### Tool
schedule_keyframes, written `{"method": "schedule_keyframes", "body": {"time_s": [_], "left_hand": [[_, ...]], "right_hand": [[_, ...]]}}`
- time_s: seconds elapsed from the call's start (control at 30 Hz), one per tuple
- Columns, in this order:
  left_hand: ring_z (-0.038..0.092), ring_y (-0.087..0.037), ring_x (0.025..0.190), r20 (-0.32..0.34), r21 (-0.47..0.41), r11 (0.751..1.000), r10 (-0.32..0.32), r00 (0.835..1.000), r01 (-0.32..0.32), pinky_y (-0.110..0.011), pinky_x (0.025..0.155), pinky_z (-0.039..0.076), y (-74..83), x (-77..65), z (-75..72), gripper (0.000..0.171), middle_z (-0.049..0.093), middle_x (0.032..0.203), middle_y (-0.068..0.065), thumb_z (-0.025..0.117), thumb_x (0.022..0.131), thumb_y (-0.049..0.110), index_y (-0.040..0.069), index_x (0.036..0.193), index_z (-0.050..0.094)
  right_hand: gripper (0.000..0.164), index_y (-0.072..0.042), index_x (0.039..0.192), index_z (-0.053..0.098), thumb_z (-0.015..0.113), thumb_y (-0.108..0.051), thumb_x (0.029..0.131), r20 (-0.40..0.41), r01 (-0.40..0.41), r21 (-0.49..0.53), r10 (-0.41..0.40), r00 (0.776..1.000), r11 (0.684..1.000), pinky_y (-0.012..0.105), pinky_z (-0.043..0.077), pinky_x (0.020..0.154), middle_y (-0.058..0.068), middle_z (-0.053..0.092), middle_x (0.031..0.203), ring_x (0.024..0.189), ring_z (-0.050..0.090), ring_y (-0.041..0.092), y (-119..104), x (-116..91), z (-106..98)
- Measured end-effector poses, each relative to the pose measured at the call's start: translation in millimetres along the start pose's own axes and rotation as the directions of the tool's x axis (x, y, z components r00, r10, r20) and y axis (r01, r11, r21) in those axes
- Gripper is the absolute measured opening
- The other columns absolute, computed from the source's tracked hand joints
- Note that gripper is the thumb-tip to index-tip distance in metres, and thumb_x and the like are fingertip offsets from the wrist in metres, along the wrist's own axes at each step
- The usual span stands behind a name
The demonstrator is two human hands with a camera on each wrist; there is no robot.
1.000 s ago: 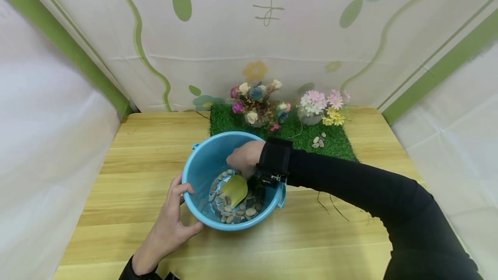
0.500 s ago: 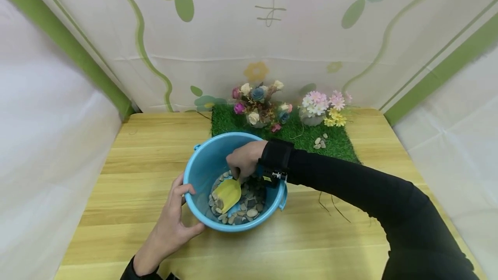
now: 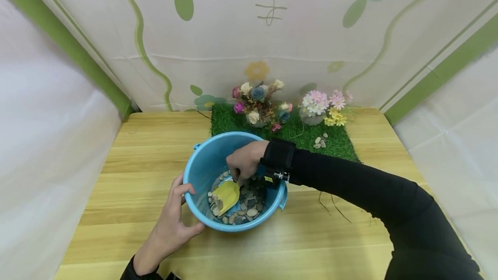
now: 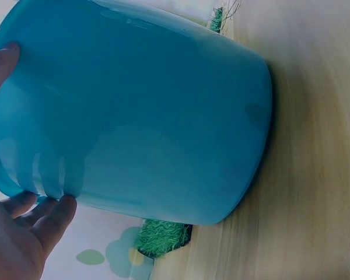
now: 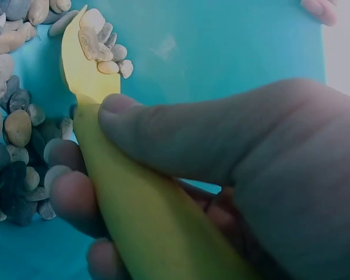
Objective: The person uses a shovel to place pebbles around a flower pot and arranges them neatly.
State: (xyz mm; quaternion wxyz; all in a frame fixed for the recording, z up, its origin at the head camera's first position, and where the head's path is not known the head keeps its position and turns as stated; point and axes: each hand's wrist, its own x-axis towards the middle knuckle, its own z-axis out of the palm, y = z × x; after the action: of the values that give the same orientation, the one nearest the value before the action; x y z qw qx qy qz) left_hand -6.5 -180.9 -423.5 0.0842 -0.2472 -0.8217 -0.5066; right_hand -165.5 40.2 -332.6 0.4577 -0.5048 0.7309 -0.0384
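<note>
A blue bucket (image 3: 206, 150) stands on the wooden table, with grey and tan pebbles (image 3: 252, 213) spread over its bottom. My right hand (image 3: 247, 159) reaches inside and grips the handle of a yellow toy shovel (image 3: 227, 195). In the right wrist view, the thumb lies along the handle and the fingers wrap beneath it; several pebbles (image 5: 99, 44) sit on and against the blade by the bucket wall. My left hand (image 3: 173, 217) holds the bucket's left rim, a finger hooked over the edge and the thumb against the outside. Part of the right fingers is hidden in the head view.
Behind the bucket lies a green artificial grass mat (image 3: 295, 135) bearing two flower arrangements, one of roses (image 3: 258, 107) and one of daisies (image 3: 317, 107). A small pile of pebbles (image 3: 320, 141) is on it. Printed curtains (image 3: 218, 33) enclose the table (image 3: 151, 150).
The shovel's blade has shifted left inside the bucket and turned, with pebbles gathered at its tip towards the left wall. My left hand keeps its hold on the rim.
</note>
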Motion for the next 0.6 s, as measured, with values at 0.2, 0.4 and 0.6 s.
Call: {"method": "schedule_keyframes", "body": {"time_s": [0.2, 0.4, 0.6], "left_hand": [[0.039, -0.043, 0.132, 0.002, 0.002, 1.000, -0.004, 1.000, 0.004, -0.060, 0.087, 0.053, 0.6, 0.0, -0.1, 0.074, 0.022, 0.160, -0.014, 0.089, 0.069, 0.003, 0.004, 0.122, 0.038], [0.040, -0.040, 0.132, -0.004, 0.012, 1.000, 0.005, 1.000, -0.005, -0.058, 0.085, 0.054, -0.1, -0.3, -0.2, 0.074, 0.023, 0.160, -0.013, 0.089, 0.068, 0.003, 0.003, 0.121, 0.038], [0.040, -0.041, 0.132, -0.010, 0.016, 1.000, 0.015, 1.000, -0.015, -0.057, 0.085, 0.055, -2.1, 0.1, 0.2, 0.073, 0.024, 0.159, -0.013, 0.089, 0.068, 0.003, 0.002, 0.120, 0.038]], "right_hand": [[0.051, -0.015, 0.058, 0.036, 0.062, -0.008, 0.102, -0.021, 0.003, -0.002, -0.003, 1.000, 1.000, 0.026, 0.027, 0.058, -0.001, 0.023, 0.057, 0.049, 0.030, 0.011, -0.6, 0.5, 1.2], [0.051, -0.015, 0.058, 0.037, 0.061, -0.008, 0.102, -0.016, 0.039, -0.011, -0.039, 0.999, 0.999, 0.027, 0.023, 0.059, -0.001, 0.024, 0.057, 0.050, 0.023, 0.011, 1.3, -0.4, 1.0], [0.050, -0.015, 0.059, 0.038, 0.061, -0.009, 0.103, -0.004, 0.069, -0.024, -0.069, 0.998, 0.997, 0.029, 0.020, 0.062, -0.001, 0.024, 0.059, 0.055, 0.015, 0.013, 1.9, -4.4, -2.3]]}}
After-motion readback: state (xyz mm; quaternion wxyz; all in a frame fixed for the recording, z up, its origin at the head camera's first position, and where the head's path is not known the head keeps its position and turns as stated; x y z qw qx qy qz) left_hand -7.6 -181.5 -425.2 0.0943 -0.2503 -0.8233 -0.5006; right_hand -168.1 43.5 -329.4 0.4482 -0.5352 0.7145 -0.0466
